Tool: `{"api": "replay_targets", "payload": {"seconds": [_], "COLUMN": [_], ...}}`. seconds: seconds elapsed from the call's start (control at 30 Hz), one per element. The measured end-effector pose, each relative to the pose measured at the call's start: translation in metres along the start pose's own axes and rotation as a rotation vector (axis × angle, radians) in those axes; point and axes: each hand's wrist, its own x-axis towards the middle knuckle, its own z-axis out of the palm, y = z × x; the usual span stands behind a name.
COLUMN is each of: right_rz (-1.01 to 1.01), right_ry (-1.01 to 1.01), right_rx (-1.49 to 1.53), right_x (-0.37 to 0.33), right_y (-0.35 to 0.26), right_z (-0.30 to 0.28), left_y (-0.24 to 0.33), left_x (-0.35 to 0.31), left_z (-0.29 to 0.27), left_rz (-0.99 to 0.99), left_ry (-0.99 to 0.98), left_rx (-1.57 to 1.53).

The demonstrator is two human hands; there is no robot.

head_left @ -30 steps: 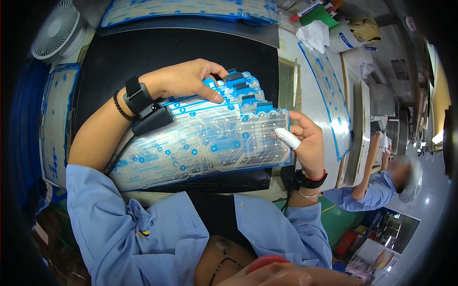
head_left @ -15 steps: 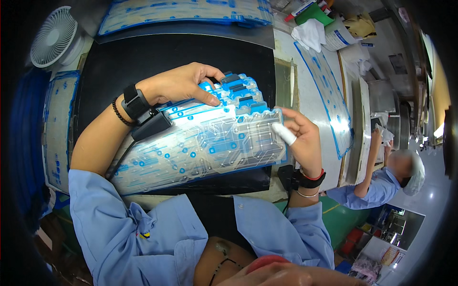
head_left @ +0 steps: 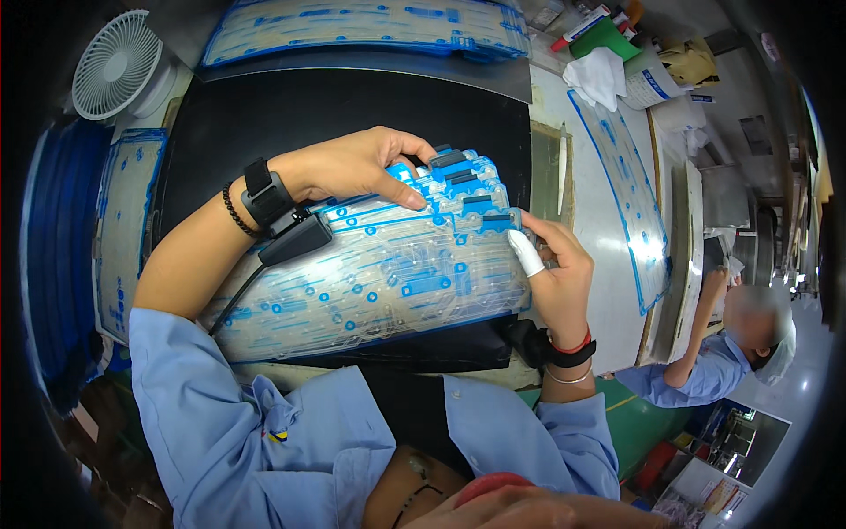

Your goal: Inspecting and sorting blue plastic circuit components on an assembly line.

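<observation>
A stack of clear, flexible circuit sheets (head_left: pixel 370 282) with blue printing lies tilted in front of me. Dark tabs with scalloped blue ends fan out along its upper right. My left hand (head_left: pixel 357 167) grips the stack's far edge, thumb on top beside the tabs and the other fingers partly hidden behind. At the right end, my right hand (head_left: pixel 564 278) pinches the sheets' edge between the thumb, which wears a white finger cot (head_left: pixel 526 254), and the index finger. How many sheets are in that pinch is hidden.
Beneath lies a black mat (head_left: pixel 264 110). More blue-printed sheets rest at the back (head_left: pixel 370 31), the left (head_left: pixel 130 238) and the right (head_left: pixel 621 194). A white fan (head_left: pixel 119 66) stands back left; crumpled white cloth (head_left: pixel 597 78) back right. A co-worker (head_left: pixel 723 344) sits at far right.
Pale circuit traces on the near sheet have given way to a blue-marked surface. More of the tab ends show at the right. The whole view has shifted slightly; both hands keep hold.
</observation>
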Motion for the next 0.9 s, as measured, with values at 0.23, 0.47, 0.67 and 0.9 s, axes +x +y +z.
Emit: {"api": "replay_targets", "payload": {"seconds": [0.23, 0.47, 0.67, 0.9], "right_rz": [0.308, -0.029, -0.167, 0.238], "right_ry": [-0.498, -0.120, 0.064, -0.058], "right_rx": [0.160, -0.140, -0.149, 0.457], "right_x": [0.001, 0.005, 0.005, 0.012], "right_y": [0.011, -0.015, -0.014, 0.005], "right_z": [-0.031, 0.002, 0.012, 0.018], "left_y": [-0.002, 0.001, -0.002, -0.003], "left_x": [-0.002, -0.004, -0.003, 0.000], "left_z": [0.001, 0.004, 0.003, 0.006], "left_rz": [0.040, 0.065, 0.027, 0.026], "left_ry": [-0.019, -0.012, 0.005, 0.041], "left_rx": [-0.061, -0.111, -0.059, -0.001]}}
